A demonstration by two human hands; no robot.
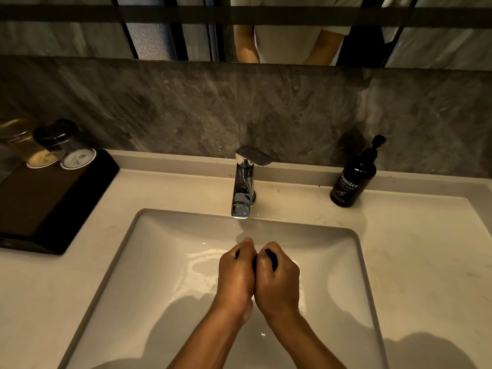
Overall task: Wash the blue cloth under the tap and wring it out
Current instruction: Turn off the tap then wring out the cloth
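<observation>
Both my hands are pressed together over the white sink (149, 275), just below and in front of the chrome tap (243, 182). My left hand (235, 275) and my right hand (278, 280) are closed tightly around the blue cloth (271, 255). Only small dark blue bits of it show between the fingers; most of it is hidden inside the fists. A thin stream of water seems to fall from the spout just behind my hands. The basin floor is wet and shiny.
A black hand wash pump bottle (352, 179) stands on the counter at the right of the tap. A black tray (48, 203) with two upturned glasses (66, 145) sits at the left. A stone backsplash and a mirror rise behind.
</observation>
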